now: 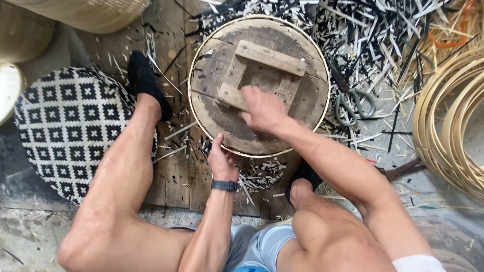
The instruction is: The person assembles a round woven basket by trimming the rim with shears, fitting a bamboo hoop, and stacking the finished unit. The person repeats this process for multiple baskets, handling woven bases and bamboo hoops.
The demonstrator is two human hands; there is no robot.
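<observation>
From above, I see a round wooden form (pixel 222 85) lying flat on the plank floor (pixel 176 176) between my two knees, with a thin pale bamboo hoop (pixel 322 65) ringing its edge. My right hand (pixel 263 110) rests on top of the form, just inside its near rim, fingers spread and flat, gripping nothing. My left hand (pixel 222 160) sits at the form's near edge, fingers curled closed and pinching the hoop there. The left hand is the nearer one to the hoop; the hoop runs away from its fingers to either side, curving round the form. A crossed wooden handle (pixel 269 58) sits at the form's centre, beyond the right hand. Scissors (pixel 353 103) lie just right of the form, among bamboo offcuts.
</observation>
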